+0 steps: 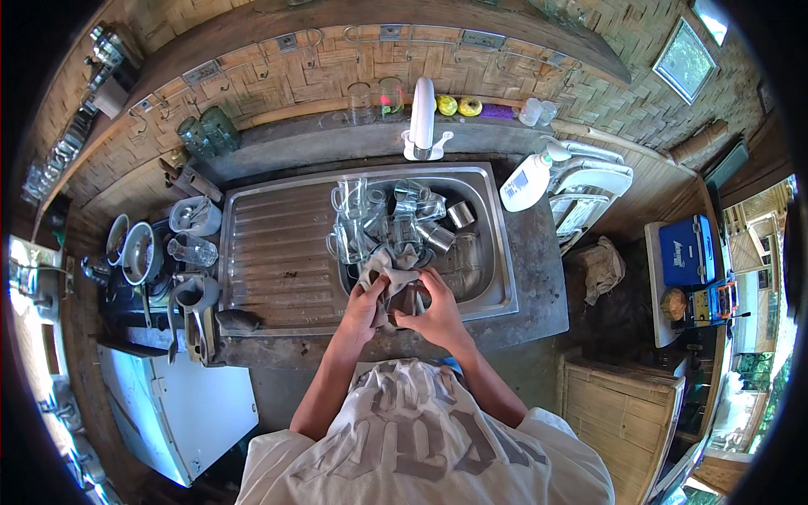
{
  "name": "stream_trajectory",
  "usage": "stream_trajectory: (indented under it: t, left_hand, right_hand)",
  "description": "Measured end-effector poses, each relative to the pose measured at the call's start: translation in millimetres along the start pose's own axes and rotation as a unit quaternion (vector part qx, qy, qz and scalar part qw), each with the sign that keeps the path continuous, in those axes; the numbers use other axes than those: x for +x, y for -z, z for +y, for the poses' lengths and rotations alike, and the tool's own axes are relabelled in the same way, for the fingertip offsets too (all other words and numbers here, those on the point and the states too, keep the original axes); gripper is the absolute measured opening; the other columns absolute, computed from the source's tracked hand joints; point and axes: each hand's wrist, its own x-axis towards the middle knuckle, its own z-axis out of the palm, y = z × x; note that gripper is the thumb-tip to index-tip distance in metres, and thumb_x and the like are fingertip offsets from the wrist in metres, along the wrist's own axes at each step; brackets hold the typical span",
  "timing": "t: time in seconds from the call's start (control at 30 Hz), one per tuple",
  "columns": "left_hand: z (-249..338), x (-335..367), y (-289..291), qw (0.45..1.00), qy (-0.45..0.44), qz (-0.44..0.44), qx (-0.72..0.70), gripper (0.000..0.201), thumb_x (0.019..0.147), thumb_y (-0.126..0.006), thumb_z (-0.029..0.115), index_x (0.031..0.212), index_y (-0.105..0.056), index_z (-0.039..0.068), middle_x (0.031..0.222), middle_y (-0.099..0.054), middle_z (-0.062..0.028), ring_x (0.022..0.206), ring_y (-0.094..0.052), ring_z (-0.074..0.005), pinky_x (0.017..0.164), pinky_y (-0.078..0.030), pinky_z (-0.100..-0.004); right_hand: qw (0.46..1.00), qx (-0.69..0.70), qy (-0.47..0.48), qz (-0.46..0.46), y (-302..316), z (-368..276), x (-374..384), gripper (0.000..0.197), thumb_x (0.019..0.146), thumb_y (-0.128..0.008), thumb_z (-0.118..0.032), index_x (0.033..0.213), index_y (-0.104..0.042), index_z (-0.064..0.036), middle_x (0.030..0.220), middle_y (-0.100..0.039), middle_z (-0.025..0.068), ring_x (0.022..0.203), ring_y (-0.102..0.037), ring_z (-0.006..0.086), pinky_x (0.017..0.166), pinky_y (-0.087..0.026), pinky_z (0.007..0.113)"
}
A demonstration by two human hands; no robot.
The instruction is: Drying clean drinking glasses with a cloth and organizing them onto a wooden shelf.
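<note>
Left hand (362, 310) is pinching one cloth (396, 273), fingers curled tight; right hand (436, 310) is curving half-closed at the cloth's right side, can't tell its exact hold. The cloth is being held over one sink's (278, 252) near side. From the cloth: glass mugs (353, 236) are overlapping at 11 to 12, count unclear; two metal cups (459, 215) are lying toward 1; one faucet (422, 118) is standing at 12; one white bottle (525, 183) is sitting on the tabletop (539, 286) at 2; two green glasses (220, 130) are resting at 10.

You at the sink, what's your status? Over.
Bare left hand gripping crumpled grey cloth. Bare right hand at its right, hold unclear. Clear glass mugs, shiny metal cups crowding steel sink just beyond.
</note>
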Motion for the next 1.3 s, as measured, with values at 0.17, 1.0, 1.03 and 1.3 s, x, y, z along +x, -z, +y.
stream_trajectory:
  t: [0.17, 1.0, 1.03, 1.3]
  left_hand:
    - [-5.8, 8.3, 7.6, 0.997, 0.061, -0.031, -0.016, 0.031, 0.1, -0.057, 0.028, 0.12, -0.062, 0.005, 0.108, -0.068, -0.0039, 0.092, -0.066, -0.0146, 0.08, -0.053, -0.0314]
    - [9.2, 1.3, -4.1, 0.991, 0.083, -0.086, 0.067, 0.046, 0.091, -0.072, 0.037, 0.122, -0.062, 0.006, 0.11, -0.068, -0.0041, 0.096, -0.066, -0.0143, 0.084, -0.052, -0.0297]
    - [7.1, 2.0, -4.3, 0.993, 0.059, -0.084, 0.066, 0.045, 0.091, -0.073, 0.036, 0.122, -0.062, 0.005, 0.11, -0.068, -0.0043, 0.096, -0.066, -0.0143, 0.084, -0.052, -0.0294]
    - [-4.3, 6.6, -4.0, 0.996, 0.054, -0.054, 0.037, 0.038, 0.093, -0.07, 0.031, 0.119, -0.063, 0.005, 0.107, -0.069, -0.0047, 0.095, -0.066, -0.0143, 0.083, -0.051, -0.0281]
  right_hand:
    - [0.998, -0.055, 0.034, 0.026, 1.5, -13.7, 6.4, 0.065, 0.058, -0.084, -0.009, 0.116, -0.058, 0.0026, 0.11, -0.058, 0.0146, 0.102, -0.061, 0.0306, 0.088, -0.049, 0.038]
    - [0.999, -0.039, 0.021, 0.009, 9.5, 0.2, 8.3, 0.078, 0.056, -0.084, -0.014, 0.127, -0.056, 0.0022, 0.116, -0.061, 0.0166, 0.107, -0.063, 0.0343, 0.092, -0.05, 0.039]
    - [0.999, -0.038, 0.022, 0.005, 9.0, 0.8, 8.7, 0.078, 0.056, -0.084, -0.014, 0.127, -0.056, 0.0024, 0.116, -0.061, 0.0171, 0.107, -0.063, 0.0346, 0.092, -0.05, 0.039]
    - [0.998, -0.058, 0.0, 0.004, 7.3, 12.8, 4.0, 0.078, 0.057, -0.084, -0.015, 0.128, -0.055, 0.0033, 0.119, -0.061, 0.0183, 0.11, -0.062, 0.0345, 0.094, -0.049, 0.039]
